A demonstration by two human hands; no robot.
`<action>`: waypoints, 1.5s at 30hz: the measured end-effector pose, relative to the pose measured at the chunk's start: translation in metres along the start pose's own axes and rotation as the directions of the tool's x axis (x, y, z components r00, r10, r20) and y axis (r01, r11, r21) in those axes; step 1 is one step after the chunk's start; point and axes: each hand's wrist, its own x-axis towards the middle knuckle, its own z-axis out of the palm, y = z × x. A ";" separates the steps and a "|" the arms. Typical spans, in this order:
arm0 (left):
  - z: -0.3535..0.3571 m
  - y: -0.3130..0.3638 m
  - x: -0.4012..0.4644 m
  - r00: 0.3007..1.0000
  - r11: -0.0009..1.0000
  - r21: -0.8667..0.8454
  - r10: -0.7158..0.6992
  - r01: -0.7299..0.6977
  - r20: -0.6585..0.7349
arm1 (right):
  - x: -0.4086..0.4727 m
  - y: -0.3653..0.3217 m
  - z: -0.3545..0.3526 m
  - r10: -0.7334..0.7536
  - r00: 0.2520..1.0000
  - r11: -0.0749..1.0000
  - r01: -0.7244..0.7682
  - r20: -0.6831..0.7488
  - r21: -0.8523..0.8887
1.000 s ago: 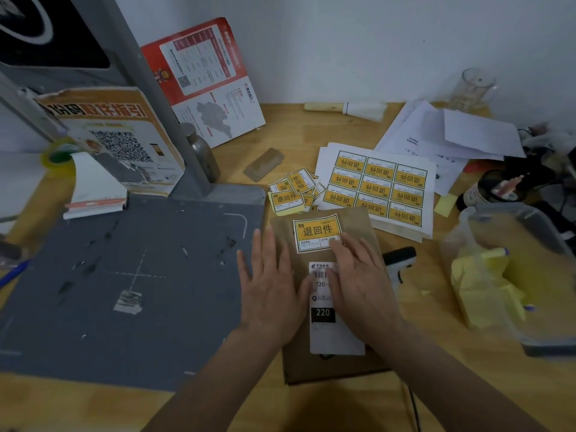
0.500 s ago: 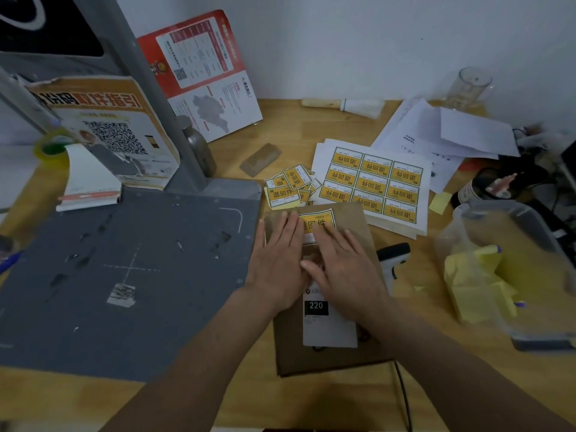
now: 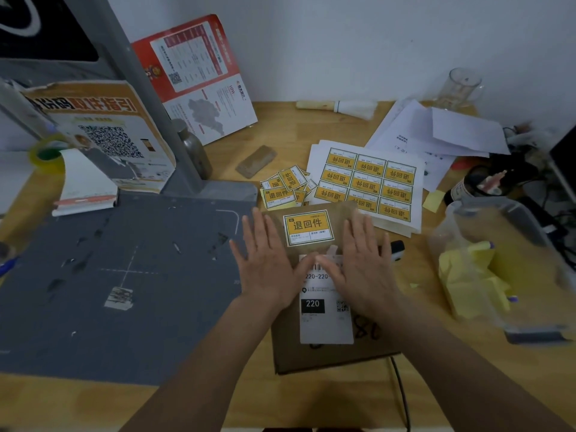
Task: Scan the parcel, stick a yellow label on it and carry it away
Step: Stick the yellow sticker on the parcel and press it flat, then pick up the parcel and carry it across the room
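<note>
On the parcel (image 3: pixel 327 307), both hands (image 3: pixel 268 269) (image 3: pixel 364 269) lay flat and open, gripping nothing — beside the yellow label (image 3: pixel 308 227). An unpressed edge could lift when the parcel was carried off.

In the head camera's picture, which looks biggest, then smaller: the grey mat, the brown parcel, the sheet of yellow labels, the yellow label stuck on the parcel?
1. Grey mat
2. Brown parcel
3. Sheet of yellow labels, though it lies farther away
4. Stuck yellow label

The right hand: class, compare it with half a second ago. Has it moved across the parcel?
Yes. The right hand has slid rightward off the yellow label, which now shows whole on the parcel.
</note>
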 end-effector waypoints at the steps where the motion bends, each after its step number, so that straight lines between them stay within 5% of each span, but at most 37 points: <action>1: 0.000 -0.002 -0.005 0.999 0.990 -0.134 -0.049 0.046 -0.021 | -0.004 0.004 -0.001 0.049 0.999 0.995 -0.047 -0.016 0.091; 3: 0.003 -0.005 -0.014 0.983 0.848 -0.504 -0.184 0.165 0.013 | -0.014 0.012 -0.004 0.113 0.993 0.936 -0.093 -0.039 0.340; 5: 0.007 -0.008 -0.024 0.935 0.503 -0.797 -0.284 0.335 0.214 | -0.026 0.020 -0.007 0.142 0.988 0.818 -0.086 -0.054 0.569; 8: 0.021 -0.018 -0.038 0.822 0.033 -0.844 -0.252 0.535 0.511 | -0.041 0.023 -0.014 0.175 0.982 0.593 -0.161 0.069 0.789; 10: 0.029 -0.025 -0.047 0.764 -0.096 -0.806 -0.270 0.585 0.586 | -0.044 0.025 -0.015 0.215 0.952 0.434 -0.294 0.220 0.852; 18: 0.022 0.000 -0.083 0.839 -0.113 -0.858 -0.183 0.500 0.513 | -0.048 0.036 -0.027 0.161 0.858 0.157 -0.510 0.488 0.846; 22: -0.004 0.009 -0.093 0.889 -0.089 -0.902 -0.153 0.423 0.432 | -0.047 0.048 -0.049 0.013 0.907 0.056 -0.421 0.421 0.905; 26: -0.036 0.023 -0.106 0.931 0.057 -0.932 -0.104 0.357 0.350 | -0.048 0.057 -0.069 -0.051 0.947 -0.069 -0.320 0.317 0.945; 34: -0.062 0.025 -0.106 0.944 0.214 -0.945 0.170 0.246 0.284 | -0.085 0.082 -0.092 0.078 0.945 -0.273 -0.287 0.319 0.918; 40: -0.072 0.061 -0.082 0.830 0.232 -0.942 0.453 0.243 0.325 | -0.142 0.099 -0.114 0.341 0.895 -0.485 -0.092 0.286 0.870; 45: -0.062 0.093 -0.086 0.645 0.338 -0.922 0.665 0.190 0.377 | -0.210 0.098 -0.107 0.618 0.747 -0.474 0.104 0.246 0.875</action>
